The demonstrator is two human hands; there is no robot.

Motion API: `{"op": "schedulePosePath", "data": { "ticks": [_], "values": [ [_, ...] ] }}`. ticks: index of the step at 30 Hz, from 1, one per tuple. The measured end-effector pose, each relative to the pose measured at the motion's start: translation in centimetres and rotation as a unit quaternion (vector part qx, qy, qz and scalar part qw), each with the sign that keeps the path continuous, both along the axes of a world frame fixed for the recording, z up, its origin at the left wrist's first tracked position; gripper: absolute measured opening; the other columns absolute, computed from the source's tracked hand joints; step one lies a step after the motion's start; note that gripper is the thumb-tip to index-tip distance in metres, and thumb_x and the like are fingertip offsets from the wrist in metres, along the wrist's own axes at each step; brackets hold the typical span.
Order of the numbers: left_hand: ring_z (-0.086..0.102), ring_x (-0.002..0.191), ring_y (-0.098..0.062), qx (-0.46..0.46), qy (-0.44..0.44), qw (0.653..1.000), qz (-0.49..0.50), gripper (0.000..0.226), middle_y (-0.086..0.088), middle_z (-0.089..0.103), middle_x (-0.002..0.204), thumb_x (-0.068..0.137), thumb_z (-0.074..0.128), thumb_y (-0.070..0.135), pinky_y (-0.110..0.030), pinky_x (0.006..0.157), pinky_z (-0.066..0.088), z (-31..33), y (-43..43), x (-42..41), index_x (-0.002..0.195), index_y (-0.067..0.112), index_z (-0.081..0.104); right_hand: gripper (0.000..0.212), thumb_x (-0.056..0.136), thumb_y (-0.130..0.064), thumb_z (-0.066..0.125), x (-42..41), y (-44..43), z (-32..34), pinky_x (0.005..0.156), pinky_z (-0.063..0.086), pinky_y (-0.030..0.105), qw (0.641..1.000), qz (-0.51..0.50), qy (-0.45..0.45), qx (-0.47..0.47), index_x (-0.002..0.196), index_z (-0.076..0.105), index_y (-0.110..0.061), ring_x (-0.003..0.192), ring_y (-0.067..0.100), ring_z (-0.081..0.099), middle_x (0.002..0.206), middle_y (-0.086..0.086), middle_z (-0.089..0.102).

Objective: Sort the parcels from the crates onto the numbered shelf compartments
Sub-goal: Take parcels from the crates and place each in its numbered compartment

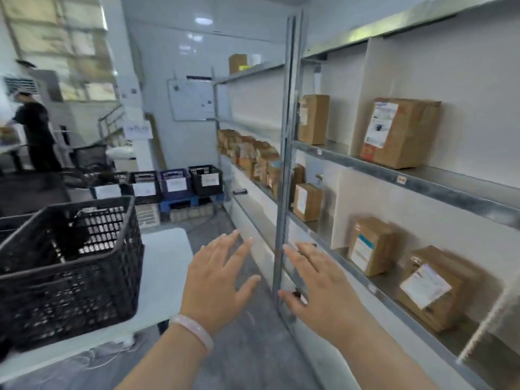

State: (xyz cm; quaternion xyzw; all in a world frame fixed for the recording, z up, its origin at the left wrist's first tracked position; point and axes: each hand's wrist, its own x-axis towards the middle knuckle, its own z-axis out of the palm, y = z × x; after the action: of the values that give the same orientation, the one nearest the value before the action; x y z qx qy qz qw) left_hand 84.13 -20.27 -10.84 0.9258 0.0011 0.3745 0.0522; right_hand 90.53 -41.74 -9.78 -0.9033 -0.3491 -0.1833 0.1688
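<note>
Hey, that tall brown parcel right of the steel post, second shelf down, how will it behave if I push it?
The tall brown parcel stands on its narrow end, so a high push would probably tip it. Its flat, squared faces suggest a stiff box, unlikely to sag. The wrapping looks matt, likely not slippery.

We count 2 hands: left hand [219, 280], right hand [318, 285], plus 1 bracelet [194, 330]. In the near bay we get 5 clear parcels: 2 on the upper shelf (upper left parcel [313, 119], upper right parcel [399, 133]) and 3 below (lower left parcel [306, 202], lower middle parcel [370, 246], lower right parcel [430, 288]). The far-bay parcels [253, 156] are too blurred for us to count. 1 top box [237, 63]. Crates: 1 black crate [67, 266] on 1 table [166, 263], 4 labelled back-row crates [208, 181], 1 of them the blue crate [174, 175]. 1 person [36, 128], 1 whiteboard [191, 99]
</note>
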Motion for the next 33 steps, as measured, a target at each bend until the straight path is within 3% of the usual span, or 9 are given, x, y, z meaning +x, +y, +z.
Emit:
{"op": "schedulePosePath", "data": {
  "ticks": [7, 10, 13, 22, 26, 33],
  "values": [
    [0.051, 0.13, -0.027, -0.01, 0.03, 0.992, 0.12, 0.063, -0.002, 0.052, 0.144, 0.086, 0.051, 0.059, -0.053, 0.099, 0.049, -1.2, 17.6, -7.3, 0.141, 0.028, 0.049, 0.073, 0.085, -0.069, 0.032, -2.5, 20.6, -1.2, 0.119, 0.017, 0.035, 0.99, 0.138, 0.015, 0.022, 0.15, 0.016, -0.039, 0.145, 0.011, 0.015, 0.158, -0.011, 0.019],
    [0.052, 0.13, -0.025, -0.016, 0.046, 0.984, 0.172, 0.062, 0.0, 0.053, 0.143, 0.085, 0.049, 0.06, -0.052, 0.099, 0.049, -1.5, 23.9, -10.6, 0.139, 0.03, 0.053, 0.073, 0.086, -0.069, 0.032, -3.9, 28.6, -1.6, 0.119, 0.001, 0.027, 0.983, 0.182, 0.018, 0.029, 0.151, 0.01, -0.042, 0.144, 0.003, -0.001, 0.157, -0.019, 0.007],
    [0.049, 0.133, -0.023, -0.043, 0.053, 0.975, 0.213, 0.061, 0.001, 0.051, 0.145, 0.086, 0.049, 0.06, -0.05, 0.101, 0.048, -2.3, 29.3, -13.1, 0.139, 0.031, 0.052, 0.075, 0.084, -0.07, 0.027, -5.3, 35.0, -2.0, 0.106, -0.016, 0.016, 0.973, 0.23, 0.023, 0.014, 0.151, 0.006, -0.042, 0.141, 0.001, -0.006, 0.158, -0.018, 0.005],
    [0.049, 0.133, -0.02, -0.09, 0.08, 0.939, 0.322, 0.061, 0.004, 0.051, 0.144, 0.086, 0.047, 0.062, -0.043, 0.103, 0.047, -5.0, 41.2, -16.2, 0.14, 0.034, 0.051, 0.074, 0.084, -0.068, 0.034, -5.5, 50.1, -3.2, 0.115, 0.007, 0.022, 0.942, 0.33, 0.065, 0.005, 0.15, 0.019, -0.038, 0.143, 0.003, 0.013, 0.156, -0.015, 0.021],
    [0.046, 0.135, -0.019, -0.099, 0.095, 0.918, 0.372, 0.062, 0.005, 0.048, 0.147, 0.087, 0.041, 0.065, -0.041, 0.106, 0.041, -4.9, 46.3, -15.6, 0.141, 0.035, 0.049, 0.072, 0.09, -0.062, 0.045, -4.1, 56.7, -3.6, 0.116, 0.002, 0.021, 0.926, 0.368, 0.08, -0.002, 0.151, 0.014, -0.04, 0.145, 0.002, 0.007, 0.157, -0.017, 0.015],
    [0.042, 0.138, -0.02, -0.147, 0.114, 0.883, 0.432, 0.065, 0.006, 0.043, 0.151, 0.087, 0.038, 0.068, -0.043, 0.111, 0.036, -4.9, 54.2, -14.8, 0.145, 0.038, 0.042, 0.071, 0.09, -0.06, 0.046, -1.7, 67.2, -2.5, 0.118, 0.008, 0.025, 0.9, 0.424, 0.103, -0.006, 0.151, 0.013, -0.041, 0.145, 0.002, 0.006, 0.158, -0.017, 0.013]
  ]
}}
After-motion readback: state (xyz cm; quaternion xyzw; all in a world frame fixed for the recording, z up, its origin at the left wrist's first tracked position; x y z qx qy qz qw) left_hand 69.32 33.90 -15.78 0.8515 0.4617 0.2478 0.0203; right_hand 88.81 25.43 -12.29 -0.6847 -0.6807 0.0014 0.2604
